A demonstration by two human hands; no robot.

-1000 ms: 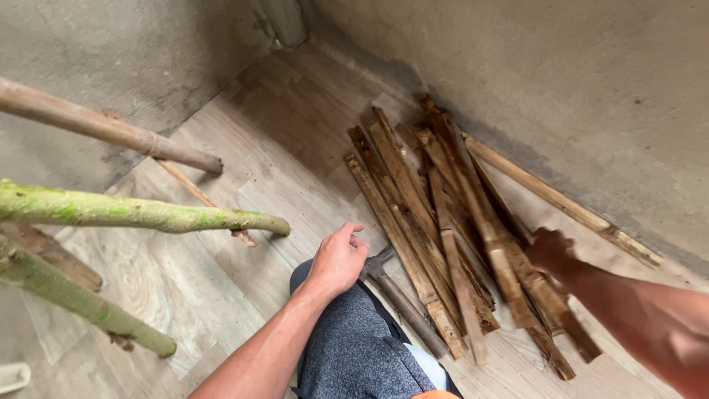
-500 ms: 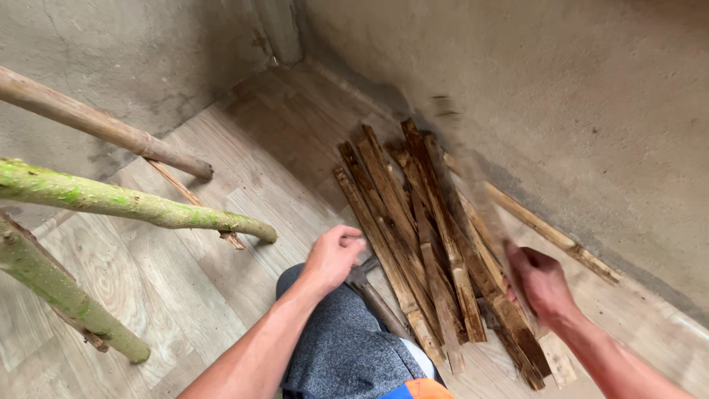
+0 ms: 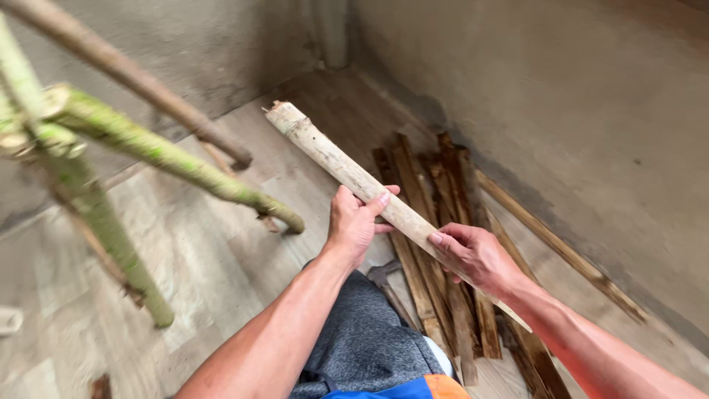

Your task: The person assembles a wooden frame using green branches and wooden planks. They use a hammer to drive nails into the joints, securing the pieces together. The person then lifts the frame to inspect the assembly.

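A long pale bamboo strip (image 3: 325, 151) is held up over the floor, slanting from far left to near right. My left hand (image 3: 354, 222) grips it near the middle, thumb over the top. My right hand (image 3: 473, 255) holds it lower down, fingers wrapped around it. Below the strip lies a pile of brown split bamboo pieces (image 3: 428, 199) on the floor by the wall. My knee in grey trousers (image 3: 362, 340) is under both forearms.
A frame of green bamboo poles (image 3: 170, 159) and a brown pole (image 3: 125, 74) stands at the left. A hammer (image 3: 384, 277) lies by my knee. One long strip (image 3: 561, 247) rests along the grey concrete wall (image 3: 554, 96). The floor is pale wood-look tile (image 3: 214, 258).
My right hand lifted a pale bamboo strip from the pile. My left hand left my knee and took hold of the strip. The camera moved closer.
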